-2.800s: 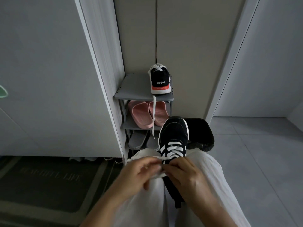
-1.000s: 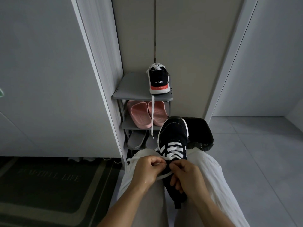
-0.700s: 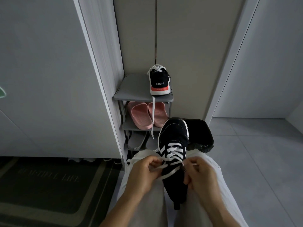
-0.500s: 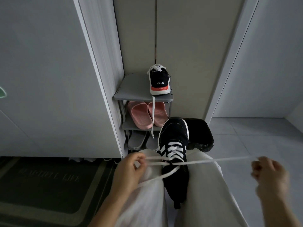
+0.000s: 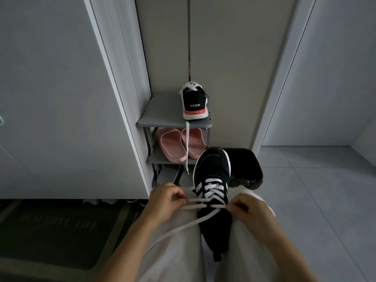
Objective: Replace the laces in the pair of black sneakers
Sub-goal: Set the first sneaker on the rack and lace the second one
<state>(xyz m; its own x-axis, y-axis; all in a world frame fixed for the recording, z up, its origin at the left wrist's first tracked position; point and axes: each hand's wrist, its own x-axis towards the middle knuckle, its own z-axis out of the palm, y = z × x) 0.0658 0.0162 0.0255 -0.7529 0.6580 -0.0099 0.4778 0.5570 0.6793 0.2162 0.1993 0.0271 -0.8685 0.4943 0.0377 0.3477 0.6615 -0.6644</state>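
My left grip (image 5: 166,202) and right grip (image 5: 247,210) are each closed in a pinch on the white lace (image 5: 211,187), one either side of the black sneaker (image 5: 211,165) wedged between my thighs. Its long axis runs straight away from me, toe forward. Both grips lie equally near the eyelets.

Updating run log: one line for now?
stage: lacing; left hand: pinches white flat lace; right hand: pinches lace; black white-striped sneaker: between thighs; other sneaker: grey shelf top

A home entryway: shoe rack (image 5: 162,121) with pink slippers (image 5: 180,144), doormat (image 5: 55,231), tiled floor (image 5: 325,190).
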